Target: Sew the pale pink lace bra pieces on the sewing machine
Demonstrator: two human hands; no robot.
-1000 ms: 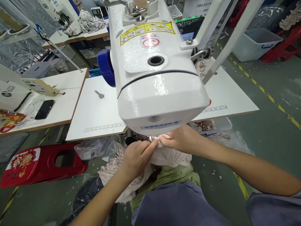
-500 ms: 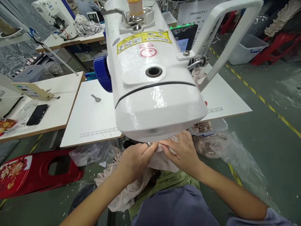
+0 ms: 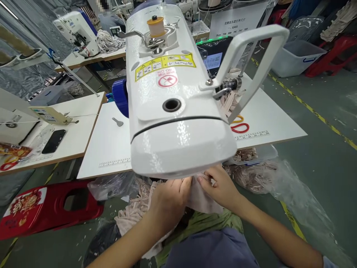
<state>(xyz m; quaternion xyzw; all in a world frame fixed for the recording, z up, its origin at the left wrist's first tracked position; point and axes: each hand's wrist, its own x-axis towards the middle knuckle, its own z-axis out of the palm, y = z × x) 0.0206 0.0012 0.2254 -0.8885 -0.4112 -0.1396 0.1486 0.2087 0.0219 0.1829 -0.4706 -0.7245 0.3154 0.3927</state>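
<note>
A white sewing machine point(image 3: 178, 149) fills the middle of the view, its head hanging over both my hands. Just below its front edge, my left hand point(image 3: 170, 199) is closed on a pale pink piece of fabric point(image 3: 202, 199). My right hand point(image 3: 220, 184) pinches the same fabric a little to the right, thumb and fingers together. The cloth drapes down between the hands toward my lap. The machine hides the fabric's upper edge and the needle area. Beside my left forearm hangs a bundle of pale pink fabric pieces point(image 3: 134, 216).
On the white table point(image 3: 106, 137) lie a small grey tool point(image 3: 117, 122) and red-handled scissors point(image 3: 240, 128). A clear bin point(image 3: 262, 152) with fabric sits below the right edge. At left are a phone point(image 3: 54, 141) on another table and a red stool point(image 3: 55, 208).
My hands have drawn slightly apart and the fabric hangs lower between them. The view has shifted, so the scissors and thread spool show more fully.
</note>
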